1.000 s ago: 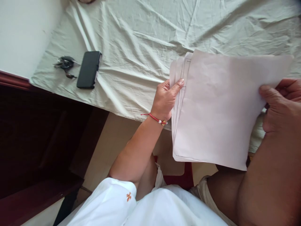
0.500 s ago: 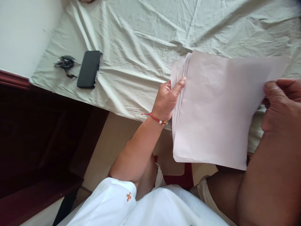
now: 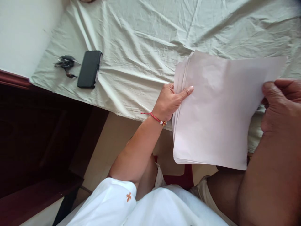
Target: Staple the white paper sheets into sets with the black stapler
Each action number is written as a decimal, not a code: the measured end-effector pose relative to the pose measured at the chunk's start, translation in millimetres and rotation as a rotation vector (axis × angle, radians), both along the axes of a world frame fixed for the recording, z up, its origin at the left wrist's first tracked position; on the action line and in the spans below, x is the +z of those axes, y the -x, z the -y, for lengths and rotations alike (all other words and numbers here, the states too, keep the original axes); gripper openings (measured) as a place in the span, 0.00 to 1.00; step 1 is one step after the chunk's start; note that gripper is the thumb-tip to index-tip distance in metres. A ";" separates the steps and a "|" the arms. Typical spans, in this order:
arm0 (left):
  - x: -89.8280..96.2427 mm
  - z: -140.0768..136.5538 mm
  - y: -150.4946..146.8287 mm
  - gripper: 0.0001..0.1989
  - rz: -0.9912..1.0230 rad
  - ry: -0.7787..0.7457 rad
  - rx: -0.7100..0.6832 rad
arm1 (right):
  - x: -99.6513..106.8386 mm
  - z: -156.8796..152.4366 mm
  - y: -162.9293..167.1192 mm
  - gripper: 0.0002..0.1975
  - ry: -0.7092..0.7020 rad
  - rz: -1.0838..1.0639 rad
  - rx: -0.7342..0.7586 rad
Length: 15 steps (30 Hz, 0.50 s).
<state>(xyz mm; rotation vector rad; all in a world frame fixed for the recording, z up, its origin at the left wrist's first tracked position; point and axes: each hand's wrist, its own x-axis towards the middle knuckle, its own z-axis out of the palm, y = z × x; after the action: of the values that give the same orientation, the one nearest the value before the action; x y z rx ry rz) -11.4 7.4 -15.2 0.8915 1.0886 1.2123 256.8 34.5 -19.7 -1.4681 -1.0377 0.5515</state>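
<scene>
A stack of white paper sheets (image 3: 213,116) is held up over the near edge of the cloth-covered table. My left hand (image 3: 170,99) grips its left side, thumb lying on the top sheet and the other fingers hidden beneath. Along that side the edges of several sheets are fanned slightly apart. At the right edge my right hand (image 3: 279,100) pinches the paper between thumb and fingers, and the paper bends there. How many sheets the right hand holds cannot be made out. The visible face of the top sheet is blank.
A black phone-like case (image 3: 89,69) lies on the wrinkled pale cloth (image 3: 141,47), left of the paper. Beside it is a bunch of keys (image 3: 66,63) with a dark fob. Below on the left stands dark wooden furniture (image 3: 42,135). My legs and a red seat (image 3: 185,177) are beneath.
My left thumb has slid further right onto the top sheet, and the sheets' upper left edges have shifted slightly right. My right hand has barely moved.
</scene>
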 end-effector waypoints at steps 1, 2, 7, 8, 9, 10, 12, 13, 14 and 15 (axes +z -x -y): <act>-0.5 0.2 0.6 0.16 0.006 0.005 -0.001 | 0.9 1.6 0.1 0.07 0.007 0.019 0.011; -0.7 0.1 1.1 0.16 0.020 0.013 0.004 | 2.5 3.5 0.5 0.07 0.022 0.036 0.029; 4.6 -2.5 2.1 0.12 0.141 0.088 0.072 | 15.2 14.7 0.9 0.17 0.280 0.045 0.220; 6.7 -3.2 1.8 0.10 0.169 0.099 0.098 | 17.4 16.7 -0.6 0.19 0.326 0.037 0.244; 8.8 -3.9 1.5 0.07 0.197 0.104 0.132 | 19.3 18.7 -2.6 0.20 0.358 0.025 0.263; 10.8 -4.6 1.2 0.05 0.223 0.104 0.171 | 21.0 20.8 -5.0 0.20 0.376 0.002 0.294; 14.2 -6.4 1.0 0.04 0.269 0.102 0.258 | 24.6 25.0 -9.8 0.21 0.431 -0.064 0.395; 15.4 -7.6 1.4 0.05 0.287 0.106 0.303 | 26.6 27.1 -11.6 0.21 0.475 -0.101 0.436; 16.3 -8.9 2.3 0.06 0.304 0.115 0.345 | 28.5 29.0 -12.8 0.22 0.520 -0.135 0.455; 16.8 -10.3 3.8 0.08 0.321 0.128 0.386 | 30.4 30.6 -13.3 0.23 0.550 -0.168 0.450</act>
<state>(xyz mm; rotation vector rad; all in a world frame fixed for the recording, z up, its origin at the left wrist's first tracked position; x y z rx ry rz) -15.2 17.8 1.6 0.3775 1.0879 1.5226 270.2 4.0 10.7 -1.6202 -1.1386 1.3440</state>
